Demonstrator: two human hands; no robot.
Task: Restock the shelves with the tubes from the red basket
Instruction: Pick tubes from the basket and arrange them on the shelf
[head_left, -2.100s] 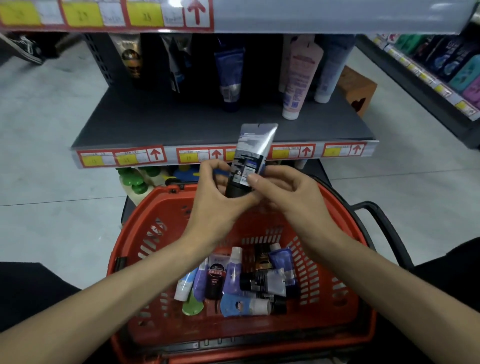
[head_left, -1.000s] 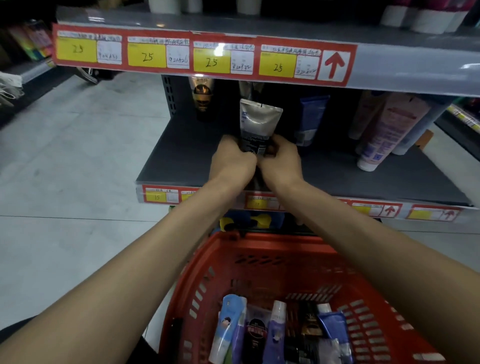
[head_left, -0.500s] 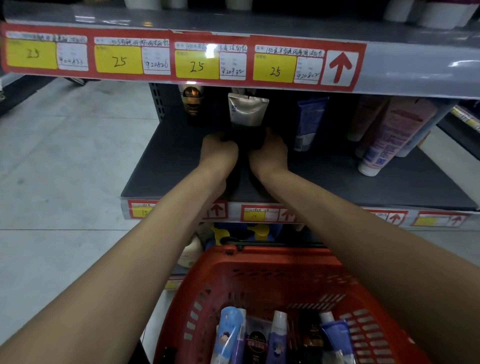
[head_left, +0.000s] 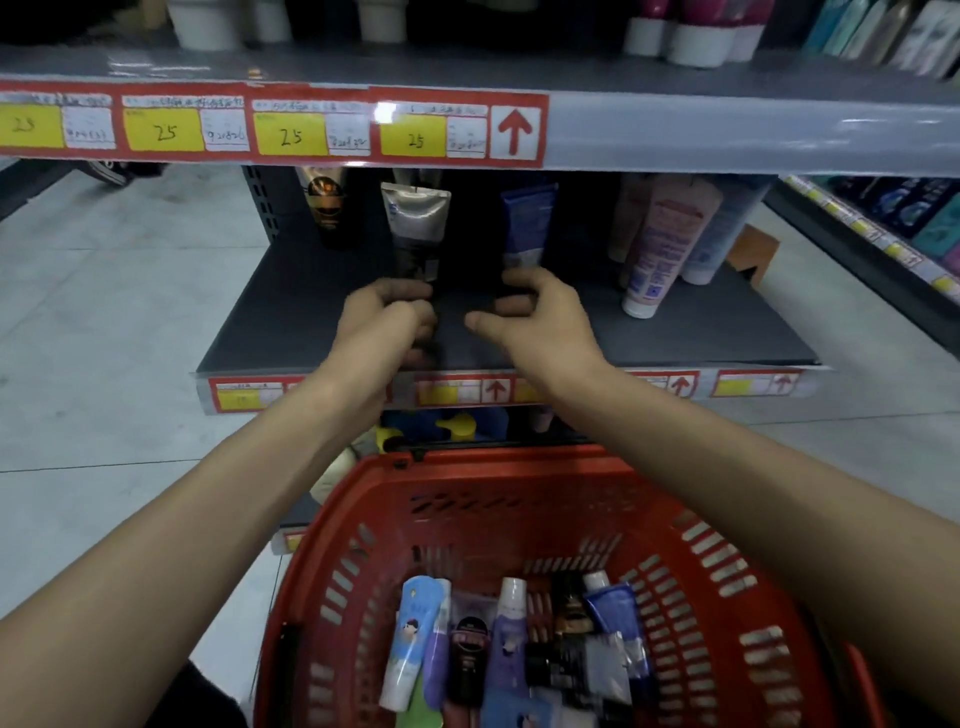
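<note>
Grey and black, the silver tube (head_left: 415, 228) stands upright on the dark middle shelf (head_left: 701, 332), crimped end up, between a black tube with an orange emblem (head_left: 324, 205) on its left and a blue tube (head_left: 527, 221) on its right. At its lower end the left hand (head_left: 387, 319) is curled, fingertips right at the base of the tube (whether they pinch it or only touch it, I cannot tell, since the fingers cover the cap). Just beside it the right hand (head_left: 532, 317) is loosely cupped with thumb and fingers apart, holding nothing, its fingers near the foot of the blue tube. Further right a pink-and-white tube (head_left: 660, 244) leans on the same shelf. Below the forearms sits the red basket (head_left: 363, 519), with a jumble of other tubes (head_left: 511, 654) lying in its bottom.
</note>
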